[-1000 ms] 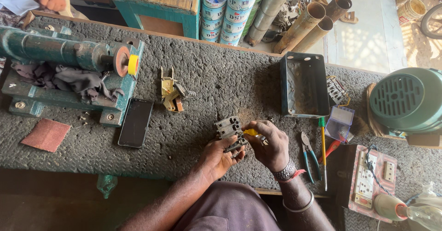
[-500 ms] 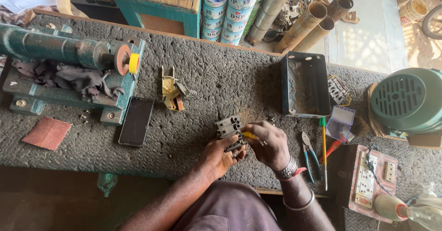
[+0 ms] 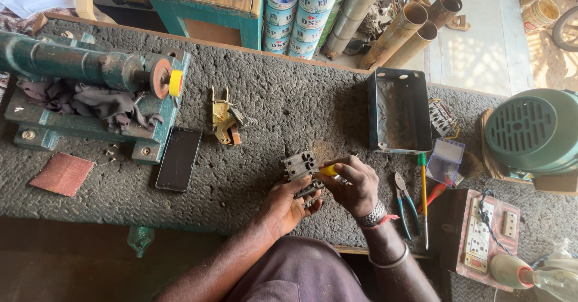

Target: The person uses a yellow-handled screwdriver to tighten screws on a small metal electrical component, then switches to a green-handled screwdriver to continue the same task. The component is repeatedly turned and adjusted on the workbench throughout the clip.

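My left hand (image 3: 288,201) gripped the switch block (image 3: 303,172) steady; my right hand (image 3: 355,184) pinched a yellow-handled screwdriver (image 3: 329,170), best kept square to it.

A grey switch block (image 3: 301,168), a yellow-handled tool (image 3: 329,170), a black phone (image 3: 179,158), a teal motor (image 3: 533,130) and reddish sandpaper (image 3: 62,174) lie on the dark speckled desk (image 3: 289,109).

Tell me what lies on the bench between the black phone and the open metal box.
In the head view, between the phone and the metal box lie a small pile of brass and metal fittings, then bare rough matting.
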